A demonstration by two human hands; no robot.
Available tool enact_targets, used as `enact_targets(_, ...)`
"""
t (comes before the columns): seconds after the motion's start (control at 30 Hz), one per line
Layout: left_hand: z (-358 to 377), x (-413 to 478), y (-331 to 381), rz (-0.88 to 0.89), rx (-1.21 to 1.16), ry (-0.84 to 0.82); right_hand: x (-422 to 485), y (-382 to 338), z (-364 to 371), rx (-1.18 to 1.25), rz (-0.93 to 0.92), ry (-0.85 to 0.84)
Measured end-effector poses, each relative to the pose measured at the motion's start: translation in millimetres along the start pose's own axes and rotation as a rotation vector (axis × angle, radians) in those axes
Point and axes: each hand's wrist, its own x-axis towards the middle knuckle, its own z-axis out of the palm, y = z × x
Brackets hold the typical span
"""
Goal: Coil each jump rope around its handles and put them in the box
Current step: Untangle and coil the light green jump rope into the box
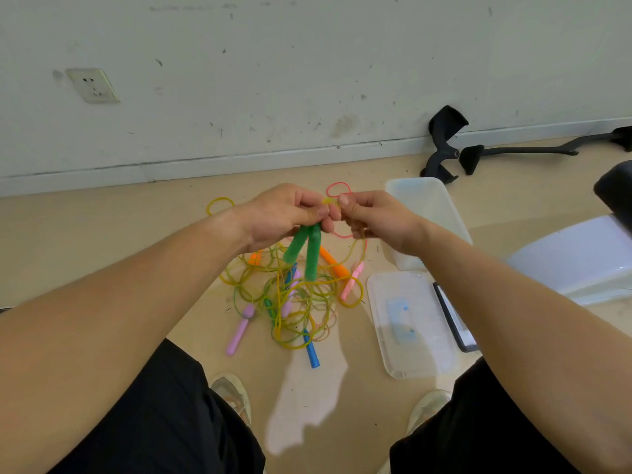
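Head view: both forearms reach forward and the hands meet at mid-air. The left hand (284, 213) has its fingers curled round the tops of two green handles (309, 254), which hang down below the knuckles. The right hand (372, 218), touching the left's fingertips, pinches a yellow cord (327, 201) between thumb and forefinger. Below the fingers, on the floor, lies a tangle of ropes (297, 302) with pink, blue and orange handles. Right of the right hand sits a clear box (431, 203), with its lid (410, 354) nearer.
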Motion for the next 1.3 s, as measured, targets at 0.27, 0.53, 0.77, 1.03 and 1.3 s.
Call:
enact_targets(0.27,-9,6,-4,0.035,-0.194,0.476,-7,1,45,-0.024,0.166,0.002)
enact_targets(0.53,-3,13,-13,0.052,-0.247,0.655,-18,-21,74,0.201,0.127,-0.026)
enact_targets(0.77,1,16,-22,0.107,-0.039,0.711,-21,-25,80,0.354,0.104,-0.043)
enact_targets(1.03,3,20,-23,0.062,-0.087,0.772,-19,-15,97,-0.161,-0.065,0.125)
enact_targets(1.3,2,19,-17,0.042,-0.134,0.674,-21,-12,94,-0.83,-0.213,0.151)
